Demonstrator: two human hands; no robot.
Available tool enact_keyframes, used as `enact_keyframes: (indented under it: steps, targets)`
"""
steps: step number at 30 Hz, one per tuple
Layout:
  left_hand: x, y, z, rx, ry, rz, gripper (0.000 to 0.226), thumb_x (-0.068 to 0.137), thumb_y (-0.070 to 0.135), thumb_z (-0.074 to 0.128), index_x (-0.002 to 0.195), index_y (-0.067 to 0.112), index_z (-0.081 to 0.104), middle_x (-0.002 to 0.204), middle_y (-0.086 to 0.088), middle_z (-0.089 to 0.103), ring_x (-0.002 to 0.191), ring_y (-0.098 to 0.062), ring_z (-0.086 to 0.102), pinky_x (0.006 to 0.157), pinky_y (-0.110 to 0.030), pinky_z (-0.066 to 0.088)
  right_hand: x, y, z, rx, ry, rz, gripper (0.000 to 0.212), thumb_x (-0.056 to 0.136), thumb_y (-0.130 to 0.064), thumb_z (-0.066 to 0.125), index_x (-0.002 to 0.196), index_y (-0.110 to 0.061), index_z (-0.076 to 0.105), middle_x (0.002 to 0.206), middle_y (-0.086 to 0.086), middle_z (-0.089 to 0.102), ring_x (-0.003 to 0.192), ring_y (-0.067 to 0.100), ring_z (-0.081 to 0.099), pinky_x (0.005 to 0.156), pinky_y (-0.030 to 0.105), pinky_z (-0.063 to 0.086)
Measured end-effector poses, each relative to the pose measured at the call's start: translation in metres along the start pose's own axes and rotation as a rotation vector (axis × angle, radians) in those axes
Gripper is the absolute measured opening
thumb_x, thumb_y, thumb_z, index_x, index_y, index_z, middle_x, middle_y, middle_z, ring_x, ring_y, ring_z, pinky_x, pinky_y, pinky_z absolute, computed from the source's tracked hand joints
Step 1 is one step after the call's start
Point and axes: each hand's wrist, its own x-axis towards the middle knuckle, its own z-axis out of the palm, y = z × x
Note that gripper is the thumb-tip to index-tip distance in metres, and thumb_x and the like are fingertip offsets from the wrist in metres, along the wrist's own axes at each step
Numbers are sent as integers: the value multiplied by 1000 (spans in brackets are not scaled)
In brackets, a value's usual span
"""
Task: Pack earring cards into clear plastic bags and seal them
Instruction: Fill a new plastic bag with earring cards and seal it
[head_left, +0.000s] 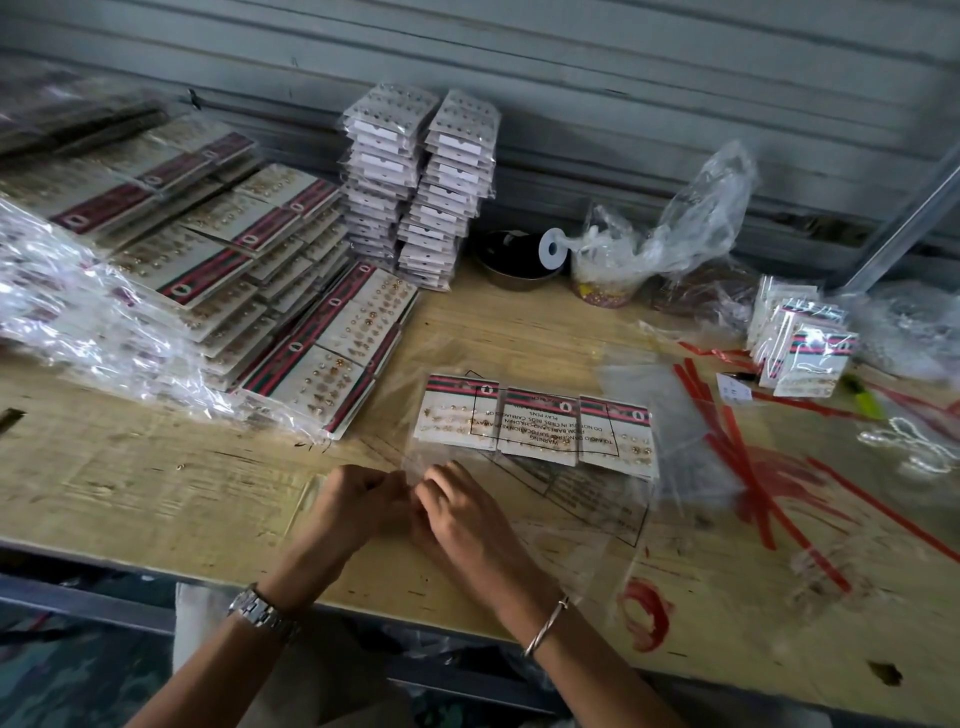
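Head view: both hands met at the near-left edge of a clear plastic bag (571, 499) lying flat on the tabletop (156, 467), centre-near. Left hand (358, 499) and right hand (457, 512) had fingers curled, tips touching, pinching the film between them. Couldn't tell whether that edge was sealed.

Three earring cards (537, 426) sat side by side inside the bag at its far end, striped headers pointing away, under the bag's printed warning text.

Left: large spread of unbagged card stacks (208, 249), partly under loose plastic film (62, 291). Far centre: two tall piles of bagged cards (421, 182) against the wall. Just right of those, a metal bowl (514, 260) and a crumpled bag (675, 228). Right: red peel strips (748, 467) scattered across the tabletop, with a small pile of packed cards (802, 353) beyond them.

Wristwatch (262, 613) on the left wrist, bangle (545, 623) on the right.
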Motion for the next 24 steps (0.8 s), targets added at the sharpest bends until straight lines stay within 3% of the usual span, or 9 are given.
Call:
enact_keyframes:
  steps: [2,4,6,8,11,15,19,21,24]
  targets:
    - [4,0,-6,-29,2,-23,34,94,25,60,65,19,77,38,8,44,36,-4,34,43,-22,26,-4,-3,-2,4,-16,17,43,57,-8,88,92,-12,65,97,1,63,94,14,57,83,19,52]
    - [7,0,-11,-18,-49,-15,34,93,30,60,64,30,77,41,7,39,38,-7,30,42,-21,22,-7,-1,-4,128,-11,68,33,69,-5,81,96,-10,63,100,3,61,90,14,59,79,22,54]
    - [6,1,-13,36,-100,30,32,93,31,61,66,35,76,40,8,39,38,-4,30,40,-19,21,-6,0,-10,353,75,167,11,90,-15,64,99,-10,59,98,2,57,86,11,55,74,21,50]
    - [4,2,-12,62,-112,71,35,94,27,61,63,34,76,36,14,43,33,-1,34,36,-13,23,-2,1,-17,464,173,272,17,97,-27,55,101,-12,61,95,-2,56,84,7,51,73,15,42]
    - [4,0,-9,85,-108,44,37,94,28,59,62,40,75,36,17,46,34,1,39,39,-17,27,2,4,-19,464,130,305,27,95,-30,55,109,-10,67,98,-1,57,88,7,53,77,20,46]
    - [8,-5,-7,76,-89,6,32,93,36,59,65,36,74,37,10,41,35,-2,31,45,-25,23,4,9,-12,370,54,264,23,92,-10,64,114,-13,68,106,-2,58,102,11,54,86,29,49]
    - [5,-2,-6,97,-72,77,28,92,32,61,69,37,75,36,13,47,32,1,39,36,-12,25,7,7,-15,383,68,252,14,90,-16,63,101,-12,70,100,0,60,97,15,54,80,31,48]
    - [5,-3,-6,155,-45,93,25,90,34,63,70,42,74,45,12,59,40,4,47,41,-10,30,9,6,-15,372,59,248,11,88,-17,64,95,-10,69,97,1,59,94,16,53,77,29,46]
    - [8,-7,-5,259,-16,84,26,88,42,63,65,44,73,67,3,70,57,-3,53,56,-24,39,13,5,-16,358,31,249,5,84,-11,64,87,-8,66,92,3,58,89,19,51,73,27,40]
